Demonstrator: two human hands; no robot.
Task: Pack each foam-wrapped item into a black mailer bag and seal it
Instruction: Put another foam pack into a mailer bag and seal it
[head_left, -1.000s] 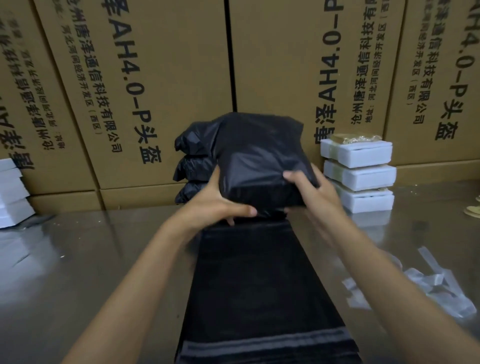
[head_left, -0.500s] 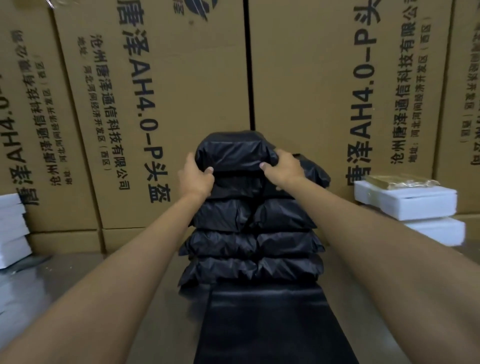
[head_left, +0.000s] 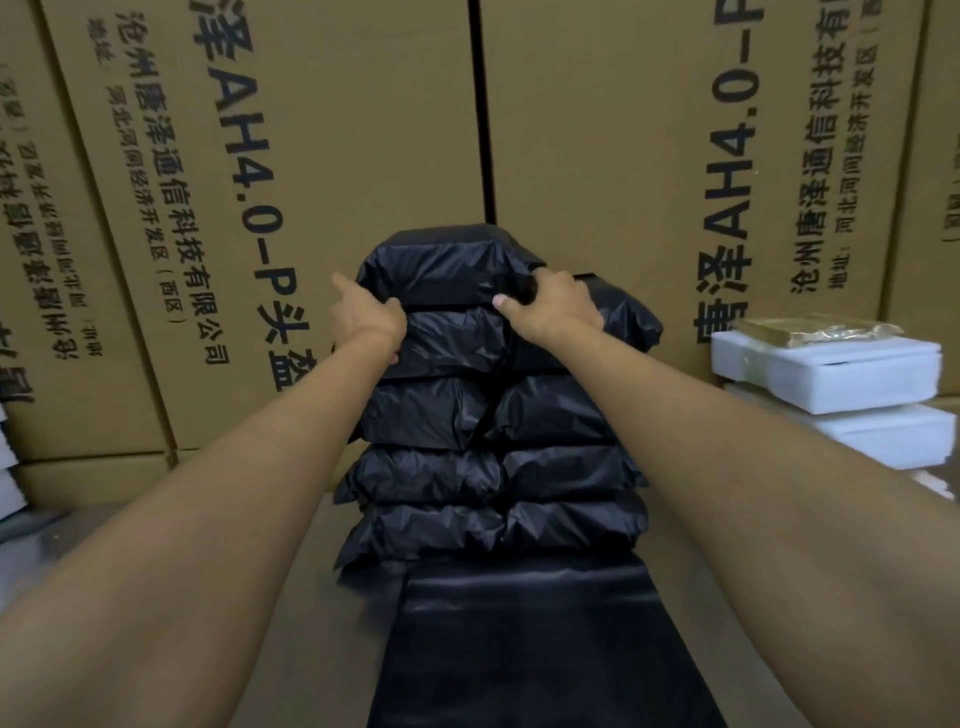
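A stack of several sealed black mailer bags (head_left: 493, 467) stands against the cardboard boxes. The top packed bag (head_left: 447, 265) rests on that stack. My left hand (head_left: 366, 317) presses against the stack's left side just under the top bag, fingers partly spread. My right hand (head_left: 550, 304) lies over the right front of the top bag, fingers curled on it. A pile of flat empty black mailer bags (head_left: 530, 639) stretches from the stack toward me. White foam-wrapped items (head_left: 826, 374) are stacked at the right, with a gold-wrapped piece (head_left: 815, 330) on top.
Tall printed cardboard boxes (head_left: 311, 156) form a wall right behind the stack. More white foam pieces (head_left: 8, 483) show at the far left edge. The steel tabletop (head_left: 291, 597) runs under my arms.
The packed bag was lifted from the flat bags and set on top of the stack. My left hand has loosened and slid to the stack's left side; the view moved closer.
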